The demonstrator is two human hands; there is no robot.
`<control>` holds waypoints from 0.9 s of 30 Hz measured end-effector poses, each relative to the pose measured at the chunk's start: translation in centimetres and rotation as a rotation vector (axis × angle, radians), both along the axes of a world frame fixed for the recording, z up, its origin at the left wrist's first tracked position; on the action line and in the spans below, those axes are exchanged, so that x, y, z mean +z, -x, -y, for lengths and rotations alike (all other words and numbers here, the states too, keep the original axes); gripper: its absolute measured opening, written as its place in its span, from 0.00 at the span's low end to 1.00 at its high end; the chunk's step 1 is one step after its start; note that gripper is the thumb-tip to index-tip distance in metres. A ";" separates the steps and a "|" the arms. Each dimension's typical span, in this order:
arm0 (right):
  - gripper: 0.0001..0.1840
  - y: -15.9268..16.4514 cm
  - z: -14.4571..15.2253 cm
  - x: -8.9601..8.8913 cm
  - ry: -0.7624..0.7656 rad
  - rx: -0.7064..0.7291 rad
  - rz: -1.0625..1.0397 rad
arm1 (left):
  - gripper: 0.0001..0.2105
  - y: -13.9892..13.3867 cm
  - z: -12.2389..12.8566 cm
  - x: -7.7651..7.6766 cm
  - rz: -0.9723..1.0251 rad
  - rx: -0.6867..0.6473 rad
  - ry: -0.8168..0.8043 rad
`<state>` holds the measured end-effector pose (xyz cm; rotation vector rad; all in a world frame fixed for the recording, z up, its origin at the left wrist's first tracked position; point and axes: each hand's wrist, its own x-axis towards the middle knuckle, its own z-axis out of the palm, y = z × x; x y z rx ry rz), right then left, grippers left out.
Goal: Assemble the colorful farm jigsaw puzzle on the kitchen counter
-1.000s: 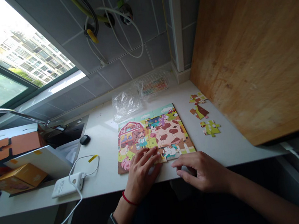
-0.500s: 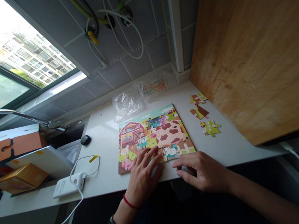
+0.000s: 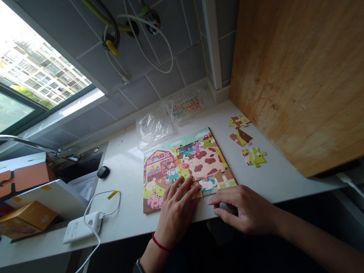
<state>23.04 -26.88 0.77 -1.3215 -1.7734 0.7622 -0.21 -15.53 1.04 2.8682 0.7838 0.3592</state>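
Observation:
A jigsaw puzzle point(image 3: 203, 161) with a barn, a farmer and a spotted cow lies mostly assembled on the white counter. My left hand point(image 3: 177, 202) rests flat over its near edge, fingers stretched out and covering some pieces there. Just right of those fingertips a gap shows along the bottom row, beside a white-and-teal section. My right hand point(image 3: 244, 207) hovers at the near right edge of the puzzle. Its fingers are curled, with the thumb apart from the index finger and nothing visible between them. Loose puzzle pieces point(image 3: 255, 156) lie to the right of the puzzle.
Behind the puzzle are a crumpled clear plastic bag point(image 3: 154, 128) and a small picture sheet point(image 3: 187, 106) under plastic. A large wooden board point(image 3: 309, 64) stands at right. At left are a black mouse point(image 3: 103, 171), a white power bank point(image 3: 82, 228) with a cable, and boxes point(image 3: 24, 218) by the sink.
My left hand has shifted slightly to the right across the puzzle's near edge. The right hand has stayed nearly still, and the view has moved a little.

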 end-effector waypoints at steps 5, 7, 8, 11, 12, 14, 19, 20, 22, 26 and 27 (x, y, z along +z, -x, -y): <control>0.12 0.1 0.2 0.0 -0.056 -0.010 -0.018 | 0.20 0.2 -0.4 -0.4 0.038 0.003 0.035; 0.11 -0.2 0.0 0.0 -0.139 -0.056 -0.024 | 0.19 0.2 -0.5 -0.4 0.049 0.005 0.032; 0.11 -0.5 -0.1 0.0 -0.191 -0.096 -0.010 | 0.19 0.2 -0.5 -0.4 0.053 0.005 0.030; 0.12 -2.0 -0.8 0.1 -0.282 -0.251 0.118 | 0.19 0.1 -0.4 -0.3 0.064 0.003 0.030; 0.12 -2.7 -1.0 0.1 -0.274 -0.294 0.168 | 0.18 0.1 -0.4 -0.2 0.069 0.005 0.031; 0.13 -3.9 -1.2 0.2 -0.234 -0.335 0.246 | 0.18 0.0 -0.4 -0.2 0.081 0.009 0.038; 0.18 -5.8 -1.1 0.1 -0.124 -0.169 0.382 | 0.16 0.0 -0.5 -0.4 0.118 0.011 0.051; 0.20 -5.9 -1.0 0.0 -0.115 -0.143 0.394 | 0.16 0.1 -0.5 -0.5 0.123 0.012 0.051; 0.20 -6.0 -1.0 -0.1 -0.112 -0.128 0.401 | 0.16 0.1 -0.5 -0.7 0.130 0.016 0.053; 0.19 -5.9 -1.1 -0.3 -0.116 -0.141 0.402 | 0.12 0.2 -0.5 -0.9 0.158 0.026 0.097; 0.19 -5.9 -1.1 -0.4 -0.114 -0.144 0.403 | 0.11 0.2 -0.5 -0.9 0.168 0.029 0.113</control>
